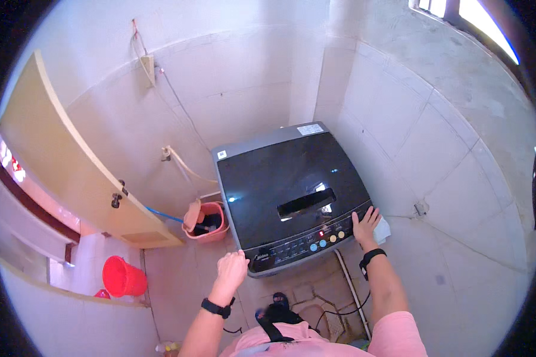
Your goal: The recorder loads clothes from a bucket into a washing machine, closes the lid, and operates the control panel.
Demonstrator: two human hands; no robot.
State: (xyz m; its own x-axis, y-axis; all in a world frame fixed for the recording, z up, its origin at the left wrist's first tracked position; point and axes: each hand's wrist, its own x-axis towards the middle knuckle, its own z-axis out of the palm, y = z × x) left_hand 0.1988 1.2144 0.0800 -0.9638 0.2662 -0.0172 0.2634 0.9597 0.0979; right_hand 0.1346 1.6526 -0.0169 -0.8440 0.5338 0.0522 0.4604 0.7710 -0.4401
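Note:
Before me stands a dark top-loading Midea washing machine (268, 174), its lid down. On its sloping front control panel (290, 250), a red digit glows near several round blue and yellow buttons. My left hand (232, 269), fingers curled, is at the front left corner; whether it grips the edge or only rests there is hidden. At the front right corner, my right hand (366, 226) lies with its fingers spread against the edge of the panel. Just beyond that hand is a white cloth or paper (383, 230) by the machine's side.
A pink bucket (213, 236) holding dark items stands left of the machine. Further left are an open wooden door (80, 156) and a red bucket (125, 276). A hose (183, 164) runs from the wall tap. A white pipe (353, 292) and black cable cross the floor.

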